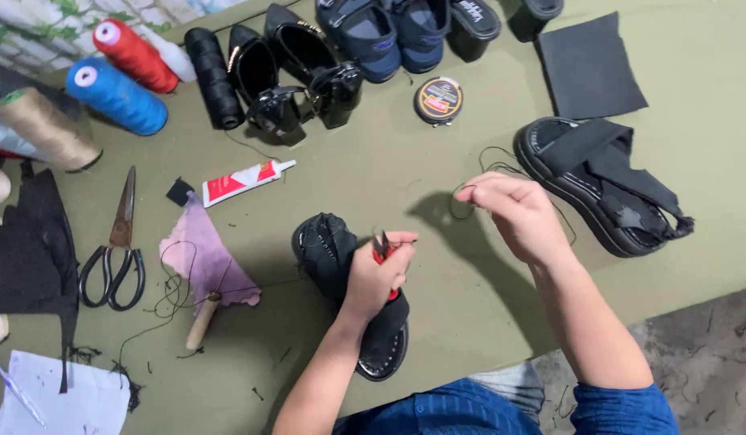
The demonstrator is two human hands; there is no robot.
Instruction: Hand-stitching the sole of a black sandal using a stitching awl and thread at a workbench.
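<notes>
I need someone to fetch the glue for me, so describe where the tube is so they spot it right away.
Start at the big black-handled scissors on the left of the green table. Just right of them lies a purple scrap of leather, and above that scrap lies the glue tube. It is the only small red-and-white tube, with a white nozzle pointing right.

A shoe-repair workshop seen from above. An olive-green tabletop carries cobbler's supplies: large thread spools in red, blue, black and tan, black-handled scissors, a glue tube, a round polish tin, fabric scraps and a wooden-handled awl. Black shoes and sandals lie around, with bare concrete floor beside.
</notes>
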